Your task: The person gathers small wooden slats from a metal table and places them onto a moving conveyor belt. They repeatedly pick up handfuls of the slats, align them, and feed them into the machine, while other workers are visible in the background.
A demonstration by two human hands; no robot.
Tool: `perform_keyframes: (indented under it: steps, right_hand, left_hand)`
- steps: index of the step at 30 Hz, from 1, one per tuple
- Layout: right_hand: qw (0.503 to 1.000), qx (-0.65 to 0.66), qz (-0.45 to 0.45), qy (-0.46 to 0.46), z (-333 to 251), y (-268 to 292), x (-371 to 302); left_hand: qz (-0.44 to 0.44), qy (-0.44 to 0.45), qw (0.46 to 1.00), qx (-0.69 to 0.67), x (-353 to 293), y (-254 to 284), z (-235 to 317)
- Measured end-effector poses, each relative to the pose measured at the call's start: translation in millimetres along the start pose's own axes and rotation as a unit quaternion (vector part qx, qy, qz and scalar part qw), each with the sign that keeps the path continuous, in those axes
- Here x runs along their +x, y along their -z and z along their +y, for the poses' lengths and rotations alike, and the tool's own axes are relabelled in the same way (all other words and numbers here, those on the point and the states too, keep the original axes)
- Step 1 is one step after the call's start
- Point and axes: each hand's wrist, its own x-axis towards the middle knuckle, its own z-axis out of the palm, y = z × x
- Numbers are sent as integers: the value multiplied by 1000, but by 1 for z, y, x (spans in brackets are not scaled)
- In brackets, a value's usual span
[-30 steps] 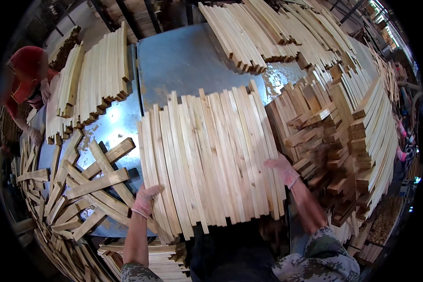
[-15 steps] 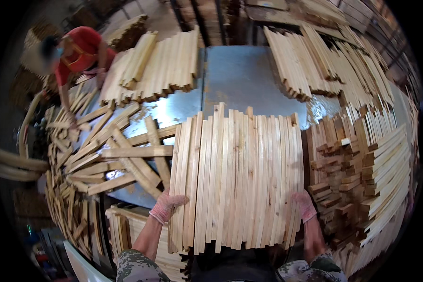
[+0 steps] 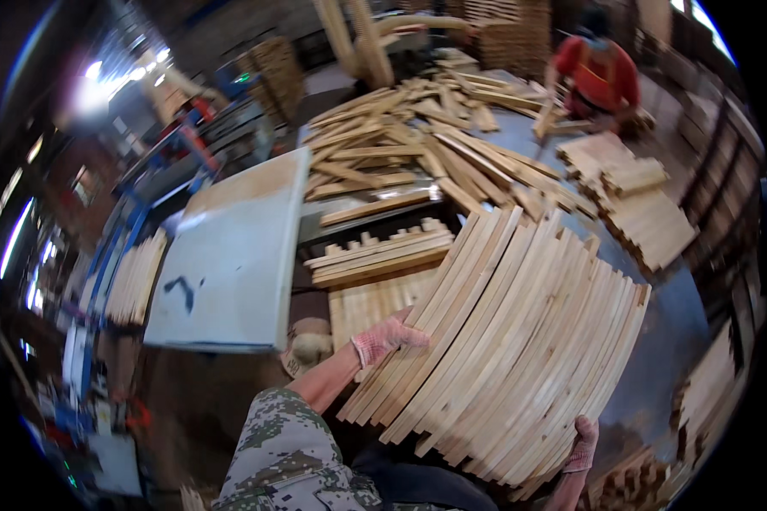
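Observation:
Between my two gloved hands I carry a wide row of wooden strips point(image 3: 511, 341), pressed side by side with uneven ends. My left hand point(image 3: 389, 335) grips the row's left side, thumb on top and fingers hidden beneath. At the lower right end, my right hand point(image 3: 583, 443) clamps the opposite side. The row is tilted in view. Close beyond my left hand is another stack of strips point(image 3: 388, 254), lower than the table top, with a few strips lying across it.
Loose strips point(image 3: 452, 153) lie heaped on the metal table point(image 3: 656, 375). A co-worker in red point(image 3: 601, 72) leans over its far end beside more stacked strips point(image 3: 631, 200). At left stands a pale board-like surface point(image 3: 230, 255), with blue machinery behind. A cap point(image 3: 308, 347) sits near my left forearm.
My view has swung left, bringing the pale surface and machinery in. I have turned with the row of strips still between both hands, and it now slants.

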Motion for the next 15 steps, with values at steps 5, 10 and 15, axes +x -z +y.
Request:
perform_keyframes:
  steps: [5,10,15]
  right_hand:
    - [991,-89,-96,-40,-2,-155,29]
    - [962,-176,-203,-43,97,-216,118]
    - [944,-158,-258,-132,174,-424,80]
  left_hand:
    - [90,-78,992,-38,-146,110,-25]
    - [175,-111,974,-92,-239,222,-74]
    - [265,-127,944,-147,-418,336,-72]
